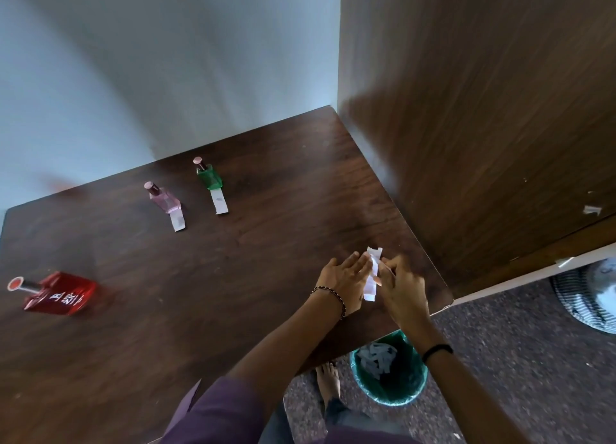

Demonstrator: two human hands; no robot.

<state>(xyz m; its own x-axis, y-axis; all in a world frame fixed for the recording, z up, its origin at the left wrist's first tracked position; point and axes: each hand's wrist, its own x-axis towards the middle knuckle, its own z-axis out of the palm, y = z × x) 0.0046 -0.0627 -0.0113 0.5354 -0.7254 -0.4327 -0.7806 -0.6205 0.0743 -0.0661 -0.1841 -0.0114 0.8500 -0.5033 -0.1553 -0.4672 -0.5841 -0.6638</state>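
A white paper strip [372, 277] stands between my two hands above the right end of the dark wooden table [266, 260]. My right hand [401, 287] pinches the strip with thumb and fingers. My left hand [345, 280] touches its other side with fairly straight fingers. A red perfume bottle [60, 293] stands at the table's left. A pink bottle [163, 198] and a green bottle [208, 175] stand farther back, each with a white paper strip [178, 221] [220, 202] lying in front of it.
A green waste bin [388, 368] holding several white paper strips stands on the floor below the table's right edge, next to a bare foot [328, 378]. A wooden cabinet wall [483, 110] rises at the right. A striped cloth [586, 297] lies on the floor.
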